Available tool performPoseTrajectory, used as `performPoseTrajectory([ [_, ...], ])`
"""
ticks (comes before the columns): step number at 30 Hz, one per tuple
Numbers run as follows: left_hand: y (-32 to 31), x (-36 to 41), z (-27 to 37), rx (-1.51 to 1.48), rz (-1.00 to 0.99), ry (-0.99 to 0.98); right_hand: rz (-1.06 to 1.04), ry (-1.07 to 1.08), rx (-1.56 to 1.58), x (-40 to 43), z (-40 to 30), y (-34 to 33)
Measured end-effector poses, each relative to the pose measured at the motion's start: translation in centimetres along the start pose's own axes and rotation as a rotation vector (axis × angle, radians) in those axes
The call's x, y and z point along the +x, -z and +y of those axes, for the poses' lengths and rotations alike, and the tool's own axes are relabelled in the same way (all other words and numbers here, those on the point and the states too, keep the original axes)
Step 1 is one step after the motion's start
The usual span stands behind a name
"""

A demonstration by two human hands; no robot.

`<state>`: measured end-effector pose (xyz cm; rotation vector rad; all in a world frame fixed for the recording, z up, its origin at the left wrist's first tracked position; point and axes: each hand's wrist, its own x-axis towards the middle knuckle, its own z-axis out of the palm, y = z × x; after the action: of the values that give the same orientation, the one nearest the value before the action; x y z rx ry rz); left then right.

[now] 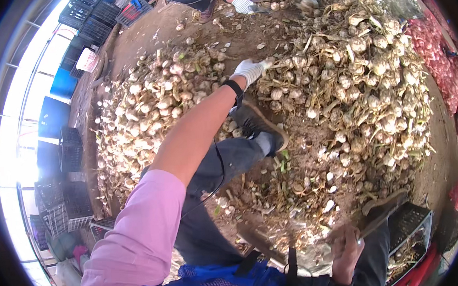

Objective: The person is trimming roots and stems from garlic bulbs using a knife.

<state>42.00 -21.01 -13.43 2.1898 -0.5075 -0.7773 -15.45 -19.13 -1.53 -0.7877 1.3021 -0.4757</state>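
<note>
My left hand (251,71), in a striped white glove with a black band at the wrist, reaches to the edge of the right-hand heap of garlic bulbs with dry stalks (351,80). Its fingertips meet the stalks; whether they grip one is hidden. My right hand (346,246), bare and blurred by motion, is low at the right above my leg, its fingers curled; what it may hold is unclear. A second garlic heap (163,96) lies to the left, under and beside my left arm. My left shoe (257,127) stands between the heaps.
Another person's gloved hands (244,5) work among garlic at the top. Black plastic crates (71,150) line the left side, with one crate (409,226) beside my right leg. Red net sacks (436,59) lie at the right. Stalks and peel (286,186) litter the dirt floor.
</note>
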Motion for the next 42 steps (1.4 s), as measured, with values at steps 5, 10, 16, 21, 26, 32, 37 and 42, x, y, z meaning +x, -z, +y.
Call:
performPoseTrajectory([
  [5,-5.8,6.8,-3.8,0.112,-0.094,0.239,0.095,-0.064,-0.097,1.8,-1.5,0.8],
  [10,-9.9,3.4,-3.0,0.526,-0.223,0.105,0.051,-0.124,-0.084,3.2,-2.0,-0.8],
  [16,-17.2,-11.9,2.5,0.549,-0.731,-0.079,0.054,-0.051,-0.200,2.9,-1.0,-1.9],
  [21,-15.6,-12.2,8.1,0.829,-0.845,-0.441,0.105,-0.051,-0.222,2.4,-1.9,-1.1],
  [26,-5.6,4.9,7.3,-0.167,-0.142,-0.248,0.010,0.108,-0.374,2.5,-2.8,-0.9],
  [32,-6.8,16.5,1.6,0.295,-0.212,-0.083,0.198,-0.141,-0.226,3.5,-2.9,-0.3],
  [37,-9.9,16.2,0.5,0.646,-0.242,-0.136,0.180,-0.158,-0.116,3.9,-3.0,-0.8],
  [42,-14.2,4.4,0.9,0.048,-0.392,-0.175,0.044,-0.060,-0.143,3.0,-2.5,-2.1],
])
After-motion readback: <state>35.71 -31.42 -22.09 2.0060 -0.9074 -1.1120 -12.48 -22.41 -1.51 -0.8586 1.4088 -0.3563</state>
